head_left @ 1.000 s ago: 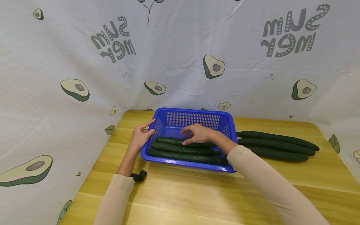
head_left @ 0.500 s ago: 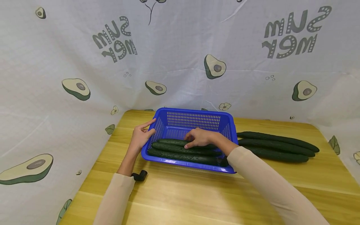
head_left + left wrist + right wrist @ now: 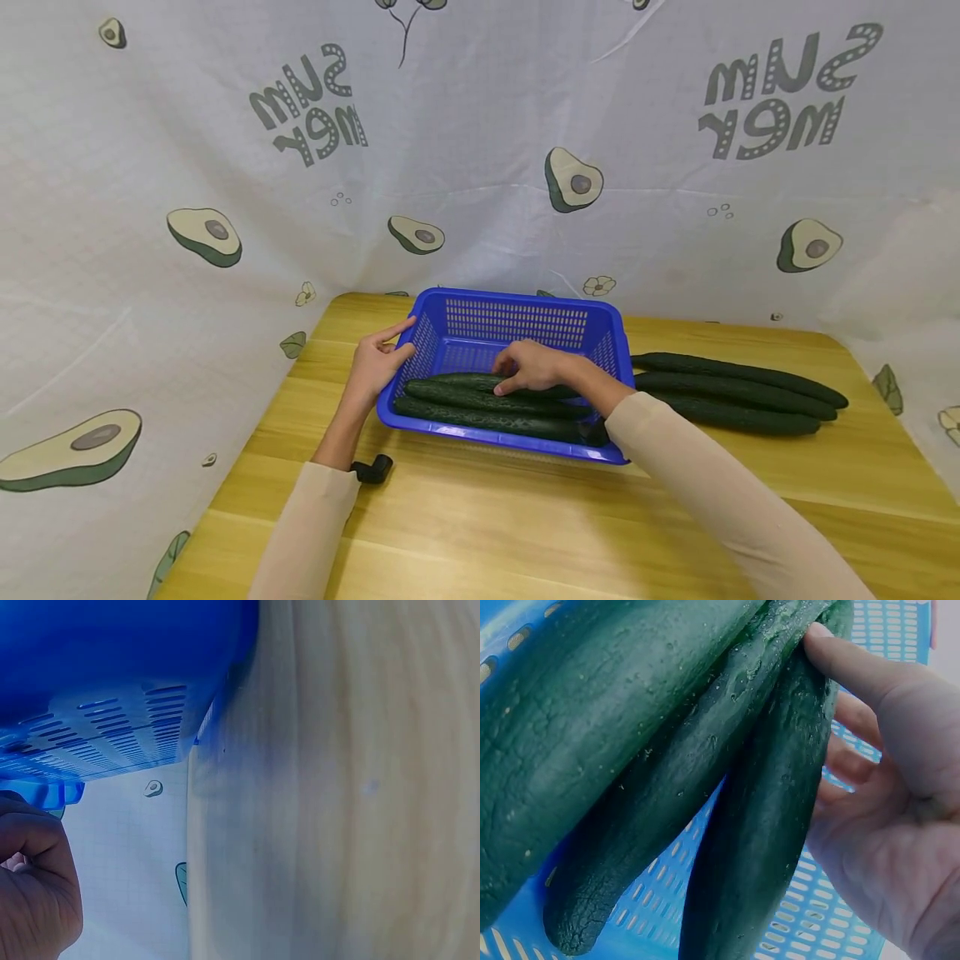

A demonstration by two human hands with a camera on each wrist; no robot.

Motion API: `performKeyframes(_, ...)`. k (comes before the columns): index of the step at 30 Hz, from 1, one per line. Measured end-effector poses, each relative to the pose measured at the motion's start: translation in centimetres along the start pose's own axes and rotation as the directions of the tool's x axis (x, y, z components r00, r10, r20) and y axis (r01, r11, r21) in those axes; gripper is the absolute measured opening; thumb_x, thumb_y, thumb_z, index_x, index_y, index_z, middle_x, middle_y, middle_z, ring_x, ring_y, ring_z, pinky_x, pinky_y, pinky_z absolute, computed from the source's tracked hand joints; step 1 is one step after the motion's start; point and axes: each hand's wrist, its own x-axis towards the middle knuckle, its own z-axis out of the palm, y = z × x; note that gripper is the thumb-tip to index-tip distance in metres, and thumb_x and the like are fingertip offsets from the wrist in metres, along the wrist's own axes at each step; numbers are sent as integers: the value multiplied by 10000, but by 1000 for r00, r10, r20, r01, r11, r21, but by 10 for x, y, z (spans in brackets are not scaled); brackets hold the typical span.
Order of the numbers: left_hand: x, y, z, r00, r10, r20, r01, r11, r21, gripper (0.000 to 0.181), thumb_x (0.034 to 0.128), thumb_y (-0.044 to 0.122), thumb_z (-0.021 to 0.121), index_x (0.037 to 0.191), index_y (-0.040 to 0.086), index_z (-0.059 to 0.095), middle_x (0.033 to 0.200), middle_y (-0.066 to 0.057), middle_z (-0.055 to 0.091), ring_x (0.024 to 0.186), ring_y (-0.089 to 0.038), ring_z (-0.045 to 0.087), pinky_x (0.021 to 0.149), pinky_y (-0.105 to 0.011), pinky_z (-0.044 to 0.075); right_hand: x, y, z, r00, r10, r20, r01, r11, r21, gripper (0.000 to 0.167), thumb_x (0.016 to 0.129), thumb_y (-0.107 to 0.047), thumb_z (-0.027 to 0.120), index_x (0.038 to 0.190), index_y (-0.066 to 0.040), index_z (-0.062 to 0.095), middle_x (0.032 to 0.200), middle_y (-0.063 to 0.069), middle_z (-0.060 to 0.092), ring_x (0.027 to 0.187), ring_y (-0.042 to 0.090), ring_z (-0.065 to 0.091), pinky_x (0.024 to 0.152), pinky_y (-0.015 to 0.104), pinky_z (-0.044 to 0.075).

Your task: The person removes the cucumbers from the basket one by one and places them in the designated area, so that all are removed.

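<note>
A blue plastic basket (image 3: 517, 297) with slotted walls stands on the table, three dark green cucumbers lying lengthwise inside it. My left hand (image 3: 372, 365) holds the basket's left rim, index finger stretched along it and thumb over the edge. Inside the basket, my right hand (image 3: 534, 367) grips the rearmost cucumber (image 3: 757, 802), thumb on the near side and fingers curled behind. Beside it are the middle cucumber (image 3: 660, 772) and the front cucumber (image 3: 480, 418). In the left wrist view, the left hand (image 3: 34, 885) appears with bent fingers below the basket's slotted wall (image 3: 112, 727).
Three more cucumbers (image 3: 738, 392) lie side by side right of the basket, their left ends close to its wall. The wooden table (image 3: 480, 517) backs onto a white curtain (image 3: 480, 167) printed with avocados. A black strap device (image 3: 372, 469) sits on the left wrist.
My right hand has come down slightly and closed on the rearmost cucumber, which has shifted a little to the right and toward the middle one. The left hand stays at the rim.
</note>
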Motion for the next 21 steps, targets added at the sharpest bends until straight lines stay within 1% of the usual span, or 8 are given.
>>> performKeyframes(4, 0, 0, 1, 1000, -4, -9, 4, 1000, -11, 540, 897, 106, 671, 1403, 293, 662, 460, 76, 421, 374, -77, 362, 408, -212, 401, -3, -4, -3, 998, -11, -55, 12, 1000, 6, 338, 946, -262, 755, 1231, -81, 730, 1196, 82, 722, 1124, 265, 652, 954, 439, 549)
performKeyframes(7, 0, -1, 1, 1000, -6, 3, 6, 1000, -24, 540, 901, 102, 670, 1406, 294, 659, 463, 73, 440, 375, -77, 373, 413, -211, 408, -7, -7, -7, 995, -2, -100, 2, 1000, 0, 348, 944, -213, 758, 1258, -67, 721, 1238, 100, 710, 1162, 291, 641, 977, 458, 543)
performKeyframes(8, 0, -1, 1, 1000, -8, 5, 8, 1000, -27, 539, 901, 100, 671, 1405, 294, 660, 462, 68, 444, 372, -80, 371, 410, -212, 405, -8, -8, -8, 993, 4, -114, -5, 1000, -6, 352, 944, -208, 757, 1264, -67, 718, 1250, 104, 704, 1178, 298, 635, 988, 465, 538)
performKeyframes(11, 0, 0, 1, 1000, -10, 13, 10, 1000, -26, 538, 907, 109, 676, 1412, 292, 653, 469, 62, 474, 379, -85, 435, 423, -219, 449, -10, -10, -12, 986, 19, -167, -22, 1000, -20, 352, 947, -207, 755, 1267, -67, 716, 1253, 115, 695, 1206, 317, 627, 1005, 486, 530)
performKeyframes(15, 1, 2, 0, 1000, -9, 17, 10, 1000, -22, 538, 906, 111, 680, 1411, 294, 654, 477, 50, 484, 386, -92, 462, 428, -222, 465, -13, -11, -17, 972, 19, -233, -27, 999, -32, 338, 944, -210, 757, 1251, -72, 726, 1221, 120, 694, 1183, 321, 628, 1001, 499, 522)
performKeyframes(18, 1, 2, 0, 1000, -10, 22, 10, 1000, -23, 541, 908, 107, 673, 1414, 295, 651, 480, 45, 484, 380, -90, 443, 420, -219, 447, -18, -12, -22, 964, 17, -264, -28, 999, -36, 346, 946, -200, 753, 1264, -69, 719, 1222, 129, 689, 1178, 325, 622, 1002, 506, 516)
performKeyframes(21, 1, 2, 0, 1000, -15, 22, 16, 999, -31, 544, 905, 99, 674, 1416, 284, 651, 479, 42, 502, 384, -93, 474, 426, -222, 467, -25, -14, -29, 958, 32, -285, -38, 999, -13, 379, 954, -194, 743, 1307, -66, 696, 1259, 141, 688, 1209, 337, 621, 1015, 514, 516)
